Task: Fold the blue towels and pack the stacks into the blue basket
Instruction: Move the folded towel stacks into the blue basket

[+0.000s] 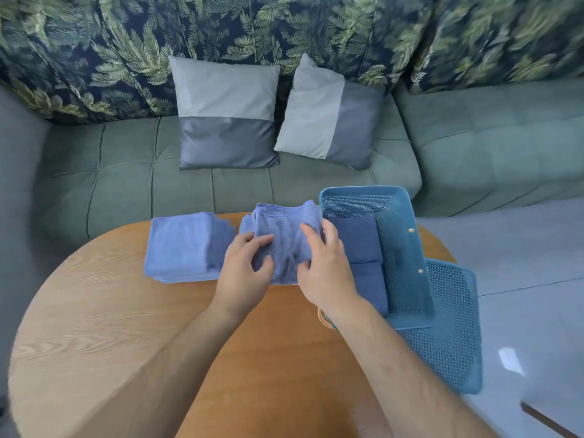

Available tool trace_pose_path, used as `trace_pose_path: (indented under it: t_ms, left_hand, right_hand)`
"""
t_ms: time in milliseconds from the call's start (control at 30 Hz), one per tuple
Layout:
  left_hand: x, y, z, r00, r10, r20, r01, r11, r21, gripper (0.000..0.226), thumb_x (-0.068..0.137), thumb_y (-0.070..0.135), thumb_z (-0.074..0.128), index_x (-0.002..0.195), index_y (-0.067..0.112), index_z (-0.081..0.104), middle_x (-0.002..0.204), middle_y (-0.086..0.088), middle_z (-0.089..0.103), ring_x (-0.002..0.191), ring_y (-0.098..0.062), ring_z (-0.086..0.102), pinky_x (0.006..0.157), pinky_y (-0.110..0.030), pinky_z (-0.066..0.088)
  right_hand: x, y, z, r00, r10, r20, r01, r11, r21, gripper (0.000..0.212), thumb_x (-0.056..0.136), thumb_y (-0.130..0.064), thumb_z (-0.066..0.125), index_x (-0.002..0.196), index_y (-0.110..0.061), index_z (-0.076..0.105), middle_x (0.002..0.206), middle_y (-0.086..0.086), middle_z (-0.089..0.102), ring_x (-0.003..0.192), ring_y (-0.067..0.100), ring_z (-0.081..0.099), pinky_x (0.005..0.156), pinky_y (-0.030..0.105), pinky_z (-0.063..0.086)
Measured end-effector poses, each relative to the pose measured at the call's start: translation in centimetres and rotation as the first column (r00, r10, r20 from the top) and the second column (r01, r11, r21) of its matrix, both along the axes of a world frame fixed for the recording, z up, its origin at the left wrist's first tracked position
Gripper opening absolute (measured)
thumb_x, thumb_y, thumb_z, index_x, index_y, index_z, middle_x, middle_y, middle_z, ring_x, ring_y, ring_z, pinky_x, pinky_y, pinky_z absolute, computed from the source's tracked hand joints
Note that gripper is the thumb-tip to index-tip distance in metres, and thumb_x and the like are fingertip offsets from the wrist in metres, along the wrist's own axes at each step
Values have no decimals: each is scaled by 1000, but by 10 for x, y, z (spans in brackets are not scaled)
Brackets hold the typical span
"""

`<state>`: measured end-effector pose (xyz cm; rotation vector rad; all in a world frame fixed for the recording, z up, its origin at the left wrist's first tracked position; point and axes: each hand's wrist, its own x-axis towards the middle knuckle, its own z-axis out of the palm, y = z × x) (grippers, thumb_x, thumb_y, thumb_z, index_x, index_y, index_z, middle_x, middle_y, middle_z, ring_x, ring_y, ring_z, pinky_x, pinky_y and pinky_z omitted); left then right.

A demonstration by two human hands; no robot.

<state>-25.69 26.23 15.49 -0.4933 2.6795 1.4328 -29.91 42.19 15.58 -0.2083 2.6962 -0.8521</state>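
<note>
A light blue towel (284, 238) is lifted slightly above the round wooden table (126, 327), bunched between both hands. My left hand (245, 268) grips its left side and my right hand (325, 270) grips its right side. A stack of folded light blue towels (183, 245) lies on the table to the left. More light blue cloth (246, 226) shows behind the held towel. The blue basket (398, 248) stands at the table's right edge, with darker blue folded towels (357, 238) inside it.
The basket's mesh lid (448, 327) lies flat at the table's right edge, partly under the basket. A green sofa (189, 184) with two grey cushions (227, 115) stands just behind the table. Pale floor (521, 263) shows on the right.
</note>
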Motion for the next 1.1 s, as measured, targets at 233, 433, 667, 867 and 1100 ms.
trace_pose_path:
  t_ms: [233,433,667,867,1100]
  left_hand:
    - [-54,123,-21,969,-244,48,249,957,-150,48,92,7,57,140,7,56,134,-7,51,123,-18,45,99,-13,27]
    - [-105,180,-71,919,-273,286,342,912,-225,19,88,7,51,104,4,61,114,-14,49,108,-34,48,90,-38,41]
    - [-135,190,-122,864,-159,478,370,845,-386,44,93,4,49,137,3,47,139,-19,38,126,-37,41,105,-41,38]
    - [-135,198,-141,884,-143,446,399,728,-558,44,90,1,53,133,3,47,159,-14,15,139,-33,31,102,-41,42]
    - [-146,196,-160,765,-225,604,601,586,-544,65,95,15,55,150,-2,25,150,-17,33,128,-29,50,97,-40,48]
  right_hand:
    - [-45,120,-19,991,-116,61,107,985,133,68,91,-12,57,155,-19,36,163,3,17,135,30,36,107,44,40]
    - [-93,155,-74,976,-86,202,38,972,231,64,90,-15,62,149,-18,38,154,6,23,128,33,40,101,44,43]
    - [-127,144,-141,956,-78,282,10,973,232,64,94,-14,62,150,-15,32,156,9,23,134,35,40,105,49,43]
    - [-121,143,-164,989,137,63,-149,843,517,55,103,-6,41,156,-6,26,169,13,-7,152,37,15,116,42,34]
    - [-125,143,-178,922,220,318,-352,819,454,74,104,-18,49,163,-25,5,169,11,-6,155,29,3,120,38,25]
